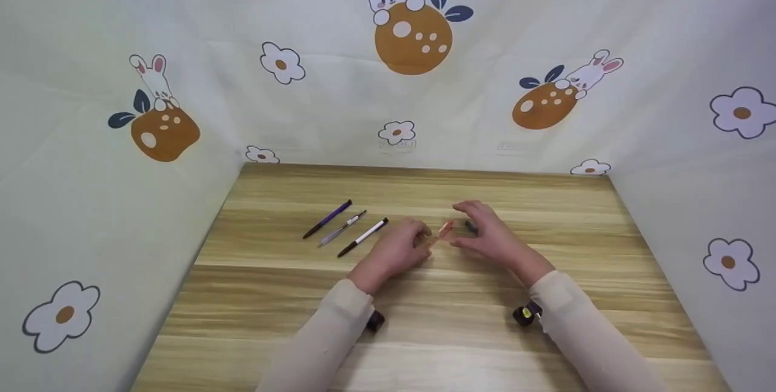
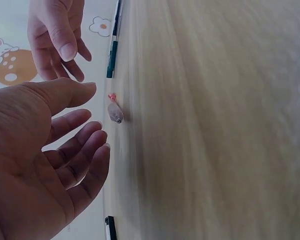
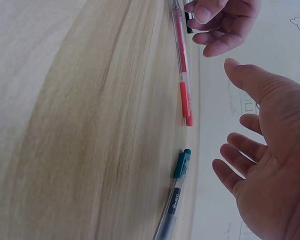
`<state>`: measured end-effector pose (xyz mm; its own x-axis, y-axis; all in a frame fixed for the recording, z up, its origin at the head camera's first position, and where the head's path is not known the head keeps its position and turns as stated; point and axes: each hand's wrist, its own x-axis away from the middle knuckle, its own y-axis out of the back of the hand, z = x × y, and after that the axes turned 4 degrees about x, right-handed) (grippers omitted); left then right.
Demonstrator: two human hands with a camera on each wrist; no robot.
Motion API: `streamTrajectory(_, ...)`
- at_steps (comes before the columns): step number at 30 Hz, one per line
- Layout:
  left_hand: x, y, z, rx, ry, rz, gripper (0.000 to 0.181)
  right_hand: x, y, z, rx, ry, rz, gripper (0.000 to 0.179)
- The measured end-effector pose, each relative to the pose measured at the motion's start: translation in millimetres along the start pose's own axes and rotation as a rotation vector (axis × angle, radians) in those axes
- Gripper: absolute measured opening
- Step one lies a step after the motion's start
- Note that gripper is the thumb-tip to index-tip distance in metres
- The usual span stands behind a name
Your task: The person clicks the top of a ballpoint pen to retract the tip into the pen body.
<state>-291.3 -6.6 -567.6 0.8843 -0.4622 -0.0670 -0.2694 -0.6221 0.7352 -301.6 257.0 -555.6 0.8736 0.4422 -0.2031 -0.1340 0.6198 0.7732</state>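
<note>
A clear pen with red ink and a red clip point(image 1: 445, 229) lies on the wooden table between both hands. My left hand point(image 1: 397, 249) is on its left, fingers loosely bent around air; in the right wrist view that hand point(image 3: 227, 22) appears apart from the red pen point(image 3: 181, 60). Over on the right, my right hand point(image 1: 494, 239) has thumb and fingers spread, holding nothing. Partly hidden behind it is a pen with a dark green clip point(image 1: 471, 226); the right wrist view shows this clear-barrelled green pen point(image 3: 174, 200) more fully, lying below the fingers.
Left of the hands lie a purple pen point(image 1: 327, 220), a clear grey pen point(image 1: 343, 228) and a white pen with black ends point(image 1: 363, 237), slanted side by side. Pale printed cloth point(image 1: 327, 113) walls the table point(image 1: 424, 343) at the back and both sides.
</note>
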Motion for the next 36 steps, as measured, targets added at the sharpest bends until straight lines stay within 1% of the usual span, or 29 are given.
streamTrajectory(5, -1.9, -5.1, -0.9, 0.001, 0.042, 0.017, 0.038, 1.6, 0, 0, 0.014, 0.001, 0.0, 0.075)
streamTrajectory(13, -6.1, -10.8, -4.8, -0.064, 0.045, 0.01, 0.033, 4.4, -1, -2, -0.018, -0.005, -0.013, 0.073)
streamTrajectory(21, -10.0, -15.9, -6.6, -0.106, 0.056, -0.005, 0.031, 5.7, -2, -4, -0.007, -0.015, -0.009, 0.074)
streamTrajectory(24, -11.2, -17.5, -6.4, -0.108, 0.058, -0.009, 0.029, 5.7, -2, -4, -0.008, -0.014, -0.007, 0.074)
streamTrajectory(32, -14.0, -19.0, -6.9, -0.112, 0.089, -0.018, 0.029, 5.8, -1, -2, 0.006, -0.006, -0.008, 0.073)
streamTrajectory(36, -13.6, -16.4, -9.1, -0.071, 0.125, -0.01, 0.028, 5.6, -1, -1, -0.007, -0.023, -0.003, 0.073)
